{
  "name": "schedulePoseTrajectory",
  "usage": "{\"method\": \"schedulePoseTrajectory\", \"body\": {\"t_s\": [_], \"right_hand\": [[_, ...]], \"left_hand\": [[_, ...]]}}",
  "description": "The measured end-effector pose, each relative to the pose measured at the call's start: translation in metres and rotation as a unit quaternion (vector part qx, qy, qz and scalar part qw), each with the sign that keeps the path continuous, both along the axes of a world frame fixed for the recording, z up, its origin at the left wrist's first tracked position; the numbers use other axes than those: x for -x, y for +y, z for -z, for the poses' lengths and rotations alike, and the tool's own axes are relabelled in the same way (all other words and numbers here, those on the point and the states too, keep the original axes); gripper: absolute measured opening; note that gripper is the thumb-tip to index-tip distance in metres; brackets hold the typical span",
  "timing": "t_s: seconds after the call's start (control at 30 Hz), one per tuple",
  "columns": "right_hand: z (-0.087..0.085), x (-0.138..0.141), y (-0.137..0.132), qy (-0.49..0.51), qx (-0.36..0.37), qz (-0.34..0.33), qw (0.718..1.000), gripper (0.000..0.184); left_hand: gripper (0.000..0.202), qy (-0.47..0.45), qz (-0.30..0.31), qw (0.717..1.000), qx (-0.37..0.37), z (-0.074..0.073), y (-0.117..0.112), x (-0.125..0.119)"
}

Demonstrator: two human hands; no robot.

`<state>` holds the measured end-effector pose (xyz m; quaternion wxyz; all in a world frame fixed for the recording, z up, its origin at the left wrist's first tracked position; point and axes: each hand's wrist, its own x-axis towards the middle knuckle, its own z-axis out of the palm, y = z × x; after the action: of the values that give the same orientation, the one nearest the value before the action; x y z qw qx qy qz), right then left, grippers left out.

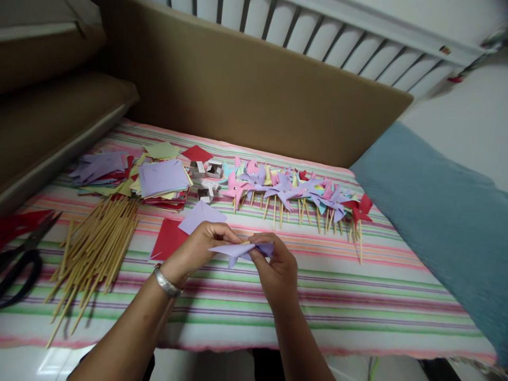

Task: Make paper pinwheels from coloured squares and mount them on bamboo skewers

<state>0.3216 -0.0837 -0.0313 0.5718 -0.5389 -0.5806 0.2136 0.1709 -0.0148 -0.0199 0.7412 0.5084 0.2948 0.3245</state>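
Both of my hands pinch one lilac paper pinwheel (238, 251) just above the striped cloth. My left hand (200, 246), with a metal bracelet on its wrist, grips the left side with closed fingers. My right hand (275, 267) closes on the right side, folding the paper tips toward the centre. A loose lilac paper square (200, 215) and a red paper square (166, 238) lie right behind my left hand.
A row of finished pinwheels on sticks (293, 193) lies across the striped tablecloth (337, 301). A pile of bamboo sticks (93, 248) lies left, stacked coloured paper (159, 177) behind it. Scissors (19, 259) sit at the far left. Small pin boxes (206, 177) are mid-table. A blue cushion (440, 217) lies right.
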Motion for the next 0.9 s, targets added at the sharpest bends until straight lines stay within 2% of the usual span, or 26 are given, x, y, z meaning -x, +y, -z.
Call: {"method": "schedulePoseTrajectory", "body": {"t_s": [0.13,0.23,0.33,0.43,0.53,0.67,0.73,0.9], "right_hand": [[0.001,0.0,0.001,0.013,0.013,0.002,1.0,0.011],[0.004,-0.002,0.003,0.062,0.062,0.012,0.996,0.006],[0.009,-0.005,0.008,0.149,0.144,-0.009,0.978,0.01],[0.012,-0.008,0.013,0.235,0.195,-0.025,0.952,0.023],[0.014,-0.01,0.016,0.264,0.19,-0.025,0.945,0.032],[0.02,-0.011,0.018,0.249,0.195,0.001,0.949,0.03],[0.024,-0.007,0.018,0.245,0.238,-0.019,0.94,0.028],[0.027,0.015,0.016,0.236,0.348,-0.131,0.898,0.023]], "left_hand": [[0.008,0.008,0.003,1.0,0.0,-0.003,-0.001,-0.001],[0.006,0.038,-0.006,0.999,0.004,-0.002,-0.001,-0.001],[0.012,0.061,-0.008,0.998,0.031,0.004,0.0,-0.003],[0.015,0.048,-0.009,0.997,0.056,0.014,0.002,-0.006],[0.014,0.009,-0.05,0.995,0.091,0.02,0.004,-0.008],[0.016,-0.055,-0.134,0.979,0.142,0.021,0.008,-0.007],[0.016,-0.085,-0.157,0.972,0.151,0.022,0.01,-0.005],[0.019,-0.108,-0.202,0.96,0.158,0.024,0.012,-0.004]]}}
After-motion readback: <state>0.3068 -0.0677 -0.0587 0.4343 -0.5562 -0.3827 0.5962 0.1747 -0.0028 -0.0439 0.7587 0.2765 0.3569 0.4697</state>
